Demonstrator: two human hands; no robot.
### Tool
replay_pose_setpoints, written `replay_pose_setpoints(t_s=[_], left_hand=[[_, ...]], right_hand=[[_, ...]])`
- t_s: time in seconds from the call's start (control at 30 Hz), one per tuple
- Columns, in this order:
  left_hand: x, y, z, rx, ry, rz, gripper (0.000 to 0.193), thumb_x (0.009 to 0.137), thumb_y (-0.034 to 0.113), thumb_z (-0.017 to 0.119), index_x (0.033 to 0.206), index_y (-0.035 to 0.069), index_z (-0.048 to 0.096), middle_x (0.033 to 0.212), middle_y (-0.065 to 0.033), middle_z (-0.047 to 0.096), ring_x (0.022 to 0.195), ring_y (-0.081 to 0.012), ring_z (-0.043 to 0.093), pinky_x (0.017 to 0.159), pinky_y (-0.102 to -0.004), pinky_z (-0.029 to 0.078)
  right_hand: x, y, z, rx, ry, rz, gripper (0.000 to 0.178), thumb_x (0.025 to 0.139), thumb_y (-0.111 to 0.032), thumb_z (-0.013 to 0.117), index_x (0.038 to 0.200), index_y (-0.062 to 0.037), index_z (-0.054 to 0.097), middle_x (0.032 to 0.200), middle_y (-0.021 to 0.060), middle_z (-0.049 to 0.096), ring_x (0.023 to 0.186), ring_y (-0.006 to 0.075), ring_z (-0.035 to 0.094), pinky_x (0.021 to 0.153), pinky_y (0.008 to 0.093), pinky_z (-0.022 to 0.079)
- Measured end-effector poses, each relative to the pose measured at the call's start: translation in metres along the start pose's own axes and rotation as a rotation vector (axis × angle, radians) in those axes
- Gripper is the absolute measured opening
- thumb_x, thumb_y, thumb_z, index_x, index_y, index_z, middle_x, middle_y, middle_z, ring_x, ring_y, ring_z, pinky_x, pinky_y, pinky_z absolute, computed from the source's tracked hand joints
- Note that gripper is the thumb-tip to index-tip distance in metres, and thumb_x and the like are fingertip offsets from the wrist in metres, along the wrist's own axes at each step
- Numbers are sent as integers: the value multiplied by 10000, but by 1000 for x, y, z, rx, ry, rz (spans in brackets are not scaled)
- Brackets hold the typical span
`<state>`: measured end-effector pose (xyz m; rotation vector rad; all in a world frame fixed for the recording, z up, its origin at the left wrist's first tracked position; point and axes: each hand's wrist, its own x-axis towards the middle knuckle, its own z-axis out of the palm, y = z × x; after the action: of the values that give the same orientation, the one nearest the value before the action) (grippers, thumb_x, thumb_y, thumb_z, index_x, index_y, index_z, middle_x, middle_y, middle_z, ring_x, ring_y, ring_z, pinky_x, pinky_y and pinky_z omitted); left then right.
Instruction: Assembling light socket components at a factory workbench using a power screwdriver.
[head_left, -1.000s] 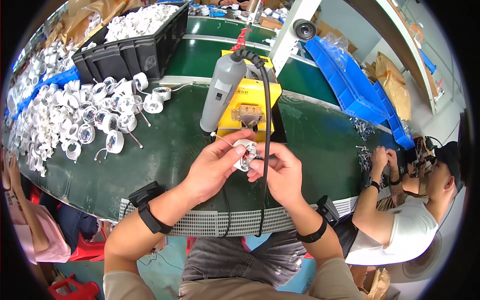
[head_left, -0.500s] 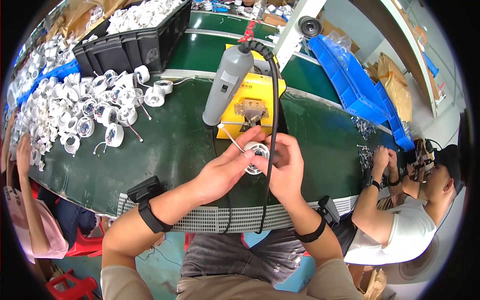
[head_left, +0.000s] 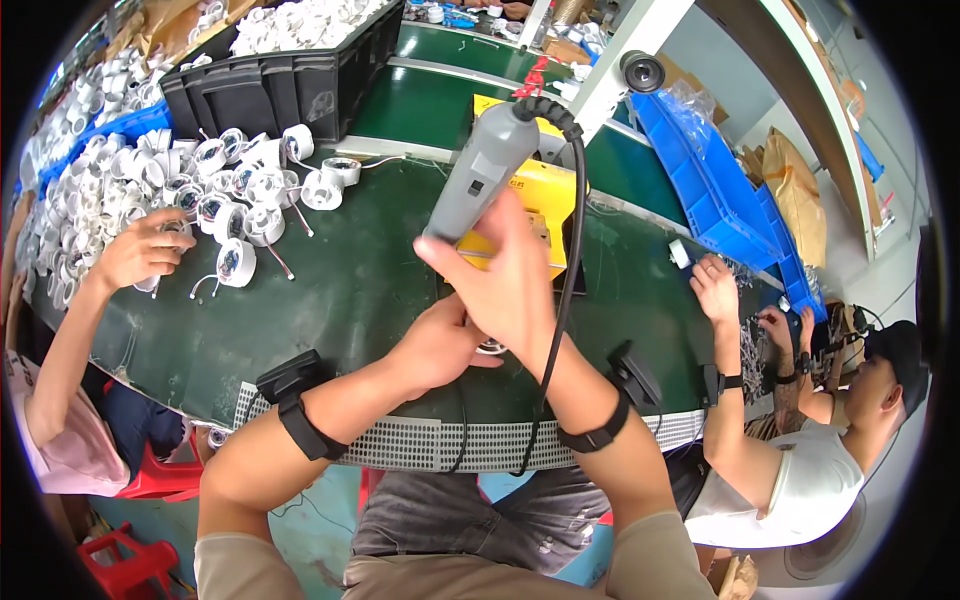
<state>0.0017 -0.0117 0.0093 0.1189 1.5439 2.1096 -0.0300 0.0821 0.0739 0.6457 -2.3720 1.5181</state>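
My left hand (head_left: 440,345) is closed around a small round white housing (head_left: 492,347), which is mostly hidden under the fingers. Above it, my right hand (head_left: 510,275) is raised to the lower end of a grey electric screwdriver (head_left: 480,170). Its thumb stretches out to the left, apart from the fingers, and no firm grip on the tool shows. The screwdriver hangs tilted, with a black cable (head_left: 578,200) curving down past my right forearm. Behind the right hand stands a yellow fixture (head_left: 570,180), partly covered.
Many white round housings with wires (head_left: 235,262) lie heaped at the left, beside a black bin (head_left: 270,95) of white parts. A co-worker's hand (head_left: 145,250) is in that heap. Blue trays (head_left: 700,180) and another co-worker's hand (head_left: 715,290) are at the right.
My right hand has left the white housing and moved up to the screwdriver. The left hand keeps the housing, slightly lower. Co-workers' hands have moved at both sides.
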Motion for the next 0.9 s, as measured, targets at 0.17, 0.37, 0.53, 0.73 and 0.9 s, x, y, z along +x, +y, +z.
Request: replay_pose_setpoints(t_s=[0.17, 0.37, 0.53, 0.73, 0.9], left_hand=[[3, -2, -5, -39, 28, 38, 387, 989, 138, 441, 1327, -48, 424, 1242, -139, 531, 1068, -202, 585, 844, -344, 571], [2, 4, 2, -42, 121, -41, 397, 985, 86, 450, 1354, -51, 396, 1185, -108, 553, 995, -189, 614, 871, -353, 570], [1, 4, 0, -49, 131, -46, 409, 986, 84, 447, 1365, -53, 380, 1173, -116, 559, 980, -200, 621, 864, -351, 570], [3, 5, 3, -49, 137, -48, 410, 991, 89, 440, 1370, -51, 370, 1138, -124, 575, 948, -211, 632, 856, -348, 570], [5, 4, 1, -101, 133, -53, 373, 997, 96, 433, 1340, -45, 400, 1098, -125, 590, 916, -218, 643, 850, -349, 573]], right_hand=[[17, 11, 10, 452, 351, -393, 451, 924, -147, 512, 1292, 43, 336, 877, 129, 611, 742, 193, 617, 727, 313, 507], [38, 8, -27, 415, 634, -238, 340, 963, -196, 499, 1214, 10, 397, 577, 73, 480, 425, 159, 459, 410, 294, 400], [40, 13, -22, 416, 649, -193, 303, 968, -195, 511, 1184, -2, 423, 546, 67, 466, 416, 151, 451, 395, 297, 385], [40, 12, -22, 363, 626, -187, 268, 965, -183, 509, 1144, -1, 427, 542, 62, 467, 412, 150, 449, 400, 291, 389], [34, 7, -20, 365, 567, -161, 264, 960, -172, 516, 1136, 1, 424, 560, 61, 468, 420, 147, 450, 408, 289, 395]])
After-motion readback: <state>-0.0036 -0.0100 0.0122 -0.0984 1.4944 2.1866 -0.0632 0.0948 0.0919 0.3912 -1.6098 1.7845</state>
